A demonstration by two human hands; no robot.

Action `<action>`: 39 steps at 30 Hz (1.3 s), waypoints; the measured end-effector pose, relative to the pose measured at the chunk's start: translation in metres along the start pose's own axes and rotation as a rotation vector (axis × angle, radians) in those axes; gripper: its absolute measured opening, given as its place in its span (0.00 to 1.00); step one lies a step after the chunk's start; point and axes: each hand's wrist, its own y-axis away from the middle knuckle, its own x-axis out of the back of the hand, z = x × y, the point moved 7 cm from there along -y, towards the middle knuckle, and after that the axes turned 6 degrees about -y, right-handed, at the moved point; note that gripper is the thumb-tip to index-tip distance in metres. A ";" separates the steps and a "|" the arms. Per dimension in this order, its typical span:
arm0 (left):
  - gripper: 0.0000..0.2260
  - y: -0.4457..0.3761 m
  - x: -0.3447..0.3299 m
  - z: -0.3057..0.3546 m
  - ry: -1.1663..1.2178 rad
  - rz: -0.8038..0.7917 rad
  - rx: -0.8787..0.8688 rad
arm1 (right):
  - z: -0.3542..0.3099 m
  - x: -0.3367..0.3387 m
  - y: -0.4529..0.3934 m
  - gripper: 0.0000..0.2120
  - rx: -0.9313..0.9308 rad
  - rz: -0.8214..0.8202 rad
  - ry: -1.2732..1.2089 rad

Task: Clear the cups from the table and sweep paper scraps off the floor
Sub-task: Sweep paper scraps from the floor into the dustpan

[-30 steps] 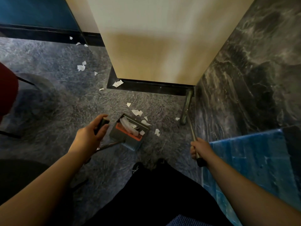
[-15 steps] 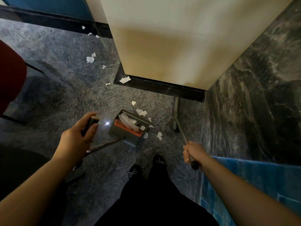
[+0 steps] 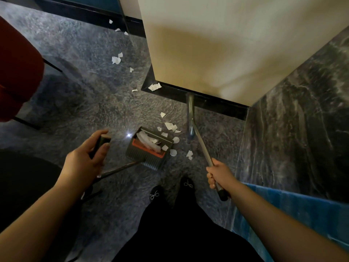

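Observation:
A dark dustpan [image 3: 149,148] with an orange strip stands on the grey floor and holds several white paper scraps. My left hand [image 3: 85,157] grips the black top of its long handle [image 3: 120,168]. My right hand [image 3: 220,173] grips the metal broom handle [image 3: 204,149]. The broom head [image 3: 190,114] lies on the floor by the black skirting, right of the pan. Loose paper scraps [image 3: 171,126] lie around the pan's mouth, and more scraps [image 3: 116,59] trail off toward the far wall. One larger scrap [image 3: 154,86] rests at the pillar's corner.
A cream pillar [image 3: 217,44] with a black base rises ahead. A dark marble wall [image 3: 302,120] and a blue surface [image 3: 302,214] close the right side. A red chair [image 3: 17,72] on thin black legs stands at the left. My black shoes [image 3: 156,194] are just behind the pan.
The broom head has swung back away from the pan toward the skirting. The view has shifted left and forward; the dustpan and my left hand keep their place.

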 end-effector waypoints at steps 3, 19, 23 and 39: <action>0.19 -0.004 -0.002 -0.007 -0.017 -0.017 0.008 | -0.001 0.007 0.006 0.24 0.004 0.045 -0.020; 0.22 -0.022 0.012 -0.025 -0.019 -0.053 0.029 | 0.039 -0.036 0.008 0.26 -0.185 0.003 -0.150; 0.20 -0.020 0.023 -0.036 -0.026 -0.034 0.049 | 0.018 -0.073 0.003 0.22 -0.204 -0.068 -0.191; 0.17 -0.031 0.031 -0.061 -0.052 -0.122 0.086 | -0.046 -0.105 0.001 0.13 -0.109 -0.122 -0.216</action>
